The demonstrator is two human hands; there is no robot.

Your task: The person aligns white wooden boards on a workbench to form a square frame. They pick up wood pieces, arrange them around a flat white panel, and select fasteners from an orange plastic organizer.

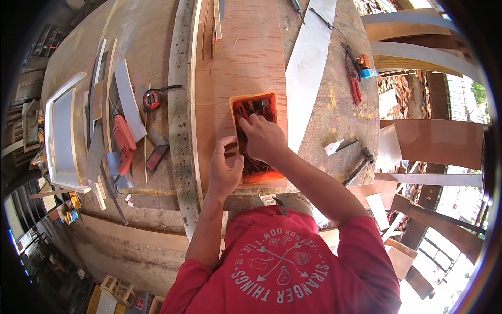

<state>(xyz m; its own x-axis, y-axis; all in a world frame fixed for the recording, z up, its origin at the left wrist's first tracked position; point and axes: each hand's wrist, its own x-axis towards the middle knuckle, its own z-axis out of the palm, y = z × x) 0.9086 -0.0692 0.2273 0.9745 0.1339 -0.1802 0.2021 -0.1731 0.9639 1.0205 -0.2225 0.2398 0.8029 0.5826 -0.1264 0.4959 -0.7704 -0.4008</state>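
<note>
The orange tray (257, 137) lies on a plywood sheet (246, 57) on the tabletop (334, 104), approx. in the middle, just in front of the person. The right hand (264, 137) reaches into the tray w/ fingers bent down among small dark metal parts (253, 109); if it grips one, I cannot tell. The left hand (225, 170) rests at the tray's left edge, fingers curled, half open, thumb touching the rim.

A red drill (123, 142) and tape measure (152, 99) lie left — pliers (354, 78) and a hammer (360, 165) right.
</note>
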